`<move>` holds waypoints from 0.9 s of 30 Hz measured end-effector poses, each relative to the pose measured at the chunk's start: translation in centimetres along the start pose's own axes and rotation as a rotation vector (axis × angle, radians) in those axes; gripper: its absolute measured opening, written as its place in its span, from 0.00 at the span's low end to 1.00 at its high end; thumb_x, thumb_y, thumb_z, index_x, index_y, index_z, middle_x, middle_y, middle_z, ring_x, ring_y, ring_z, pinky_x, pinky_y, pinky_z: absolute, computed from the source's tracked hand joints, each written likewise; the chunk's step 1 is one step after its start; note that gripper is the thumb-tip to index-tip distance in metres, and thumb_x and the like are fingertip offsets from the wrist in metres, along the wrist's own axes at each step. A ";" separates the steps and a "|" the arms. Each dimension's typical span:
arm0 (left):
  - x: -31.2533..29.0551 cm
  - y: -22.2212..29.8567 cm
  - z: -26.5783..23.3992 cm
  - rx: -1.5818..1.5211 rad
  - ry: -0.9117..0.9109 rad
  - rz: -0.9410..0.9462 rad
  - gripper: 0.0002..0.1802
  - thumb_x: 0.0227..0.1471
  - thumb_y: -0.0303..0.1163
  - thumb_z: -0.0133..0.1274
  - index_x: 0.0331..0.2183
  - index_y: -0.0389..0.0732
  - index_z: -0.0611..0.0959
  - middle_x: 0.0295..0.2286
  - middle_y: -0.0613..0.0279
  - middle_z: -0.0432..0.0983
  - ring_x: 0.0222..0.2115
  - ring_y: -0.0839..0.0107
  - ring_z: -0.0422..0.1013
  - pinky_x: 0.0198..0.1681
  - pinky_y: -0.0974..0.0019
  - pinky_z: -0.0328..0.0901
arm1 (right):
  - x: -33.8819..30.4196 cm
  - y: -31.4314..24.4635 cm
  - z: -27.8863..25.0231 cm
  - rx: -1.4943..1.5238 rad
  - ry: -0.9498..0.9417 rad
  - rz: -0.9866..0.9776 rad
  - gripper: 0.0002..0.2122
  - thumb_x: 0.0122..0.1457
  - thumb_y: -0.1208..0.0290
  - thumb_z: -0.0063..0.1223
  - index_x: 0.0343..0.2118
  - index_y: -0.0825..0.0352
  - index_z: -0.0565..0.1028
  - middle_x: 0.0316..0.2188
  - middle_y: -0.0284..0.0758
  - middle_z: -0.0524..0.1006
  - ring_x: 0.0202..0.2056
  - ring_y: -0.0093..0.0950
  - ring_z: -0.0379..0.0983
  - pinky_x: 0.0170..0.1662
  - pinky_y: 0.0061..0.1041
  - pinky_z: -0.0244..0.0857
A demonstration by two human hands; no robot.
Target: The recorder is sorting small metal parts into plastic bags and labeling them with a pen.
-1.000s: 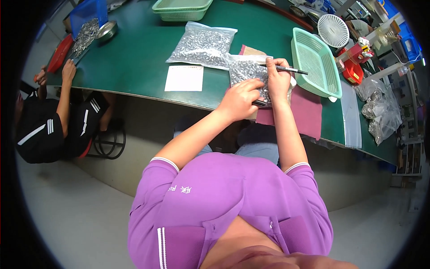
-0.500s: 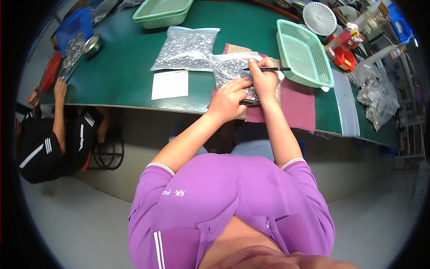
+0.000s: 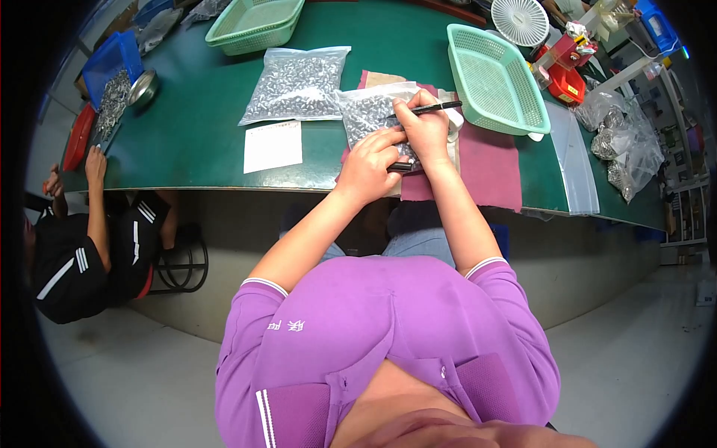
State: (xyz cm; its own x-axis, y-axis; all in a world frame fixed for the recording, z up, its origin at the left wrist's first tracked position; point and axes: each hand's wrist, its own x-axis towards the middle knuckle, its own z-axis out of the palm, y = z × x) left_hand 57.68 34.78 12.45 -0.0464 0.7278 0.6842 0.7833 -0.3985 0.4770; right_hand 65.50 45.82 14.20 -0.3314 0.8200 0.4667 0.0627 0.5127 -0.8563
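Observation:
My right hand [image 3: 426, 133] is closed around a slim black marker [image 3: 439, 107], its tip end pointing left over a clear plastic bag [image 3: 364, 113] packed with small shiny metal parts. Resting on the lower part of that bag, my left hand [image 3: 370, 167] has its fingers curled around a black marker cap [image 3: 400, 167]. Both hands are close together, and they hide part of the bag. To the left lies a second full bag [image 3: 293, 84] of the same sort of parts, with a white slip of paper [image 3: 273, 147] below it.
A maroon cloth [image 3: 489, 168] lies under the bag. Right of it stand a green basket [image 3: 497, 86], clear plastic sheeting [image 3: 573, 164] and bagged metal parts [image 3: 614, 149]. More green baskets [image 3: 254, 26] are at the back. At far left a co-worker's hand [image 3: 95, 164] is near a metal-parts pile [image 3: 113, 101].
The whole view has shifted slightly. The marker in my right hand is more tilted, with its back end higher. My left hand stays on the bag with the cap.

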 end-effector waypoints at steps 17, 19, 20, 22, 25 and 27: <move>-0.4 -0.3 0.3 -0.018 0.059 0.014 0.05 0.30 0.23 0.54 0.18 0.35 0.75 0.36 0.58 0.73 0.43 0.61 0.67 0.48 0.58 0.60 | -0.1 -0.2 0.0 0.036 0.046 0.008 0.14 0.47 0.72 0.56 0.14 0.67 0.62 0.14 0.25 0.62 0.20 0.14 0.56 0.24 0.17 0.53; -0.3 -0.3 0.2 -0.023 0.057 0.010 0.05 0.30 0.23 0.54 0.18 0.35 0.74 0.36 0.57 0.73 0.43 0.61 0.67 0.48 0.58 0.60 | -0.1 -0.2 0.0 0.026 0.053 0.006 0.14 0.47 0.72 0.56 0.14 0.67 0.62 0.14 0.25 0.62 0.20 0.14 0.56 0.24 0.17 0.53; -0.3 -0.3 0.2 -0.025 0.056 0.011 0.05 0.30 0.23 0.54 0.18 0.35 0.74 0.36 0.57 0.73 0.43 0.61 0.67 0.48 0.58 0.60 | 0.0 -0.1 0.0 0.015 0.060 0.003 0.14 0.46 0.72 0.56 0.14 0.67 0.62 0.14 0.26 0.62 0.20 0.15 0.56 0.24 0.17 0.53; -0.2 -0.2 0.1 -0.025 0.050 0.009 0.05 0.30 0.23 0.54 0.18 0.35 0.74 0.36 0.57 0.73 0.43 0.61 0.67 0.49 0.58 0.60 | 0.0 0.2 0.0 0.012 0.066 -0.012 0.13 0.47 0.72 0.56 0.14 0.67 0.62 0.14 0.26 0.64 0.19 0.16 0.57 0.23 0.18 0.54; -0.2 -0.1 0.2 -0.003 0.054 0.005 0.06 0.30 0.23 0.55 0.18 0.35 0.75 0.35 0.57 0.73 0.42 0.60 0.67 0.47 0.57 0.60 | 0.1 0.3 0.2 0.027 0.081 -0.005 0.12 0.48 0.71 0.56 0.16 0.67 0.64 0.15 0.27 0.66 0.19 0.17 0.59 0.23 0.19 0.56; 0.1 0.3 0.3 0.026 0.030 -0.016 0.06 0.31 0.24 0.55 0.20 0.35 0.76 0.36 0.56 0.72 0.42 0.59 0.67 0.46 0.58 0.60 | 0.1 0.5 0.3 0.127 0.072 0.054 0.10 0.51 0.68 0.55 0.20 0.68 0.68 0.17 0.27 0.68 0.21 0.16 0.61 0.24 0.18 0.57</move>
State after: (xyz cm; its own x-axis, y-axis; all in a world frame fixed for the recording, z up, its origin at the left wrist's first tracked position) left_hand 58.14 34.90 12.48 -0.0772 0.7164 0.6934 0.7983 -0.3722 0.4735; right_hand 65.19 46.10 13.78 -0.2622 0.8638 0.4303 -0.0422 0.4352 -0.8994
